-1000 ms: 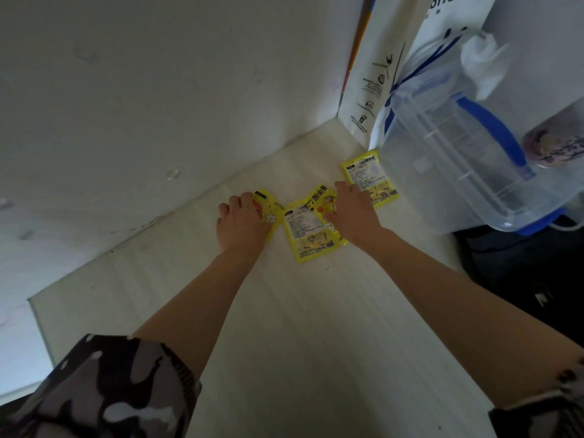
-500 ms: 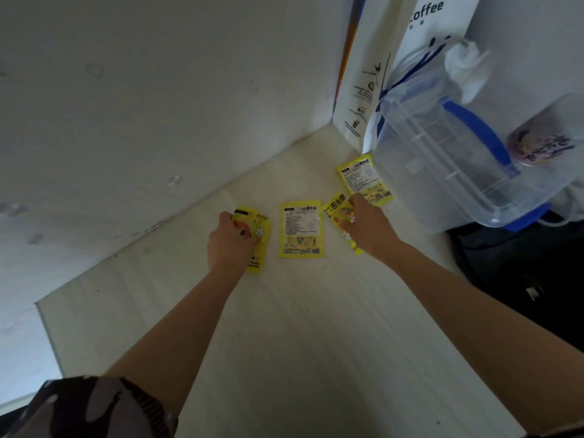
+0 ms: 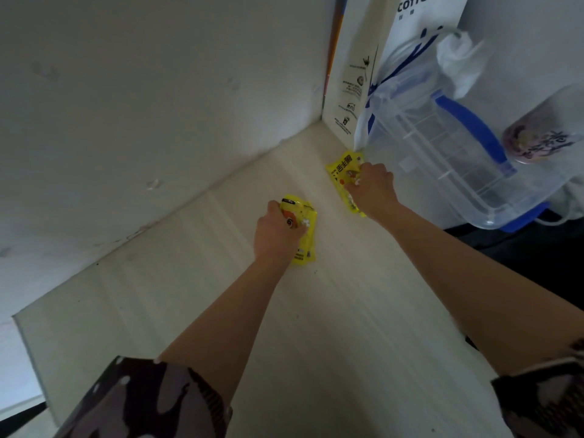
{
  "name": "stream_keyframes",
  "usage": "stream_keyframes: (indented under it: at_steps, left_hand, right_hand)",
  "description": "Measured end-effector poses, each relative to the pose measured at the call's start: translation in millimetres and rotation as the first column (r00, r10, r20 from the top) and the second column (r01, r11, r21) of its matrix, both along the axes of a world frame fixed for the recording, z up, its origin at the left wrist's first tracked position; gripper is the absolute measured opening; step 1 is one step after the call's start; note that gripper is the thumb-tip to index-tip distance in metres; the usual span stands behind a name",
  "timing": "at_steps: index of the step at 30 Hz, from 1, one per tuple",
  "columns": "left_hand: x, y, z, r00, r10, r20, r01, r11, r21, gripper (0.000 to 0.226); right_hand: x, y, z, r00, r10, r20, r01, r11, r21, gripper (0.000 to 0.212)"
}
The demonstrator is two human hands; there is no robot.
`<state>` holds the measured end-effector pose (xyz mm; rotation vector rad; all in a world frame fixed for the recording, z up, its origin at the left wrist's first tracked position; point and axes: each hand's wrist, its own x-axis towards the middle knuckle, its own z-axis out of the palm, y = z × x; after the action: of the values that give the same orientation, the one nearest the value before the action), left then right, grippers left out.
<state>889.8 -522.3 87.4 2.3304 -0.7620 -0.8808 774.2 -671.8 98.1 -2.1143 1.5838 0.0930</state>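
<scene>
Four yellow packets, earlier spread in a row, are now gathered on the table into two piles. The left pile is gripped by the left hand, and the right pile is pinched by the right hand.

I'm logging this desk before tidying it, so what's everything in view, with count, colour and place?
near packets: one, perhaps two stacked, yellow, mid-table under the left hand
far packets: count unclear, yellow, at the paper bag's foot under the right hand
paper bag: one, white with dark print, standing in the corner
storage box: one, clear with a blue handle, right of the paper bag
cup: one, clear with purple print, far right
table: one, pale wood
wall: white, along the table's left side
left sleeve, right sleeve: camouflage, bottom corners
left hand: grips the near packets
right hand: pinches the far packets
</scene>
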Motion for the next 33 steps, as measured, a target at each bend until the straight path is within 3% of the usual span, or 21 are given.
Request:
stream_keyframes:
  at_steps: [3,7,15,24,29,33]
  left_hand:
    - [-4.9,0.8,-7.5,0.966,-0.124,0.227,0.112,0.992,0.064,0.047]
    - [-4.2,6.4,-13.9,0.951,-0.117,0.285,0.098,0.992,0.078,0.052]
    - [-7.7,5.2,-11.1,0.985,-0.05,0.167,0.041,0.998,0.054,0.049]
    - [-6.8,9.6,-7.4,0.993,0.114,0.015,-0.115,0.991,0.067,0.045]
    - [-9.1,5.4,-7.2,0.988,0.114,0.108,-0.134,0.971,0.198,0.049]
    - [-14.3,3.7,-10.0,0.985,0.055,0.164,-0.075,0.991,0.115,0.035]
  right_hand:
    - [1.8,0.3,-8.9,1.0,-0.029,-0.007,0.03,0.999,0.014,0.04]
    - [4.0,6.7,-13.0,0.997,-0.081,0.007,0.081,0.996,0.022,0.042]
    - [0.1,12.6,-13.0,0.981,-0.19,0.027,0.187,0.979,0.08,0.055]
    - [-12.5,32.5,-11.8,0.983,-0.148,0.106,0.135,0.984,0.117,0.065]
    - [-17.2,49.6,-12.8,0.985,-0.127,0.12,0.112,0.986,0.122,0.068]
    - [-18.2,59.3,-14.2,0.982,-0.128,0.136,0.11,0.985,0.132,0.069]
